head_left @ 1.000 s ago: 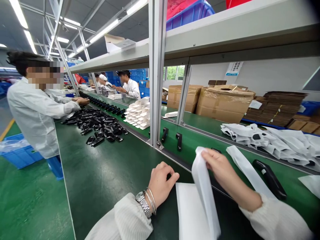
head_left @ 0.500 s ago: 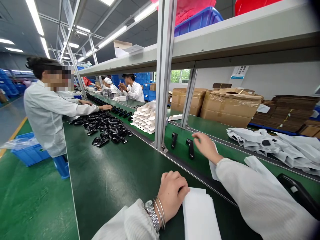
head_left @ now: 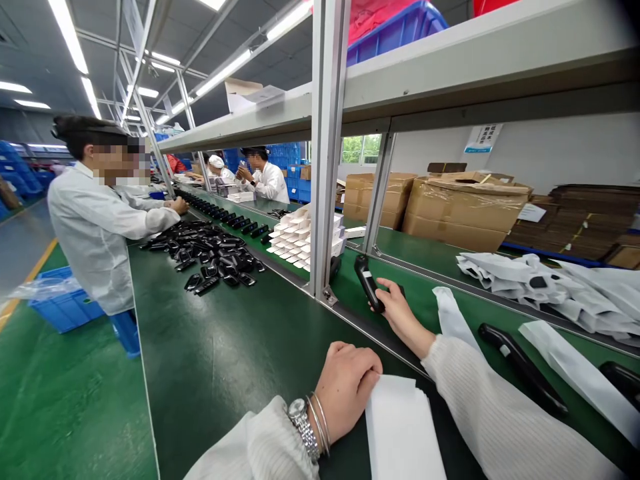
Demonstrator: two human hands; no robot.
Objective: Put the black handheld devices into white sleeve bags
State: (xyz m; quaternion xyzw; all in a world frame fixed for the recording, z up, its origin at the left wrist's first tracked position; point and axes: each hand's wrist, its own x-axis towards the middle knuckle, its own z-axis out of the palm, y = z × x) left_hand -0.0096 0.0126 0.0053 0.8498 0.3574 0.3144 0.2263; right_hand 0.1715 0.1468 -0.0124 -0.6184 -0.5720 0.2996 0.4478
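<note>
right hand [head_left: 397, 310] grip closed around black handset [head_left: 369, 283]

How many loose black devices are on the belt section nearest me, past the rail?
3, perhaps more. One black device is held in the right hand, one lies right of that forearm, one sits at the frame's right edge. Another may hide behind the post.

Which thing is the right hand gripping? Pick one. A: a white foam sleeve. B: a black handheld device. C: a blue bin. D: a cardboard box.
B: the right hand is closed around a black handheld device, lifted off the green belt.
</note>
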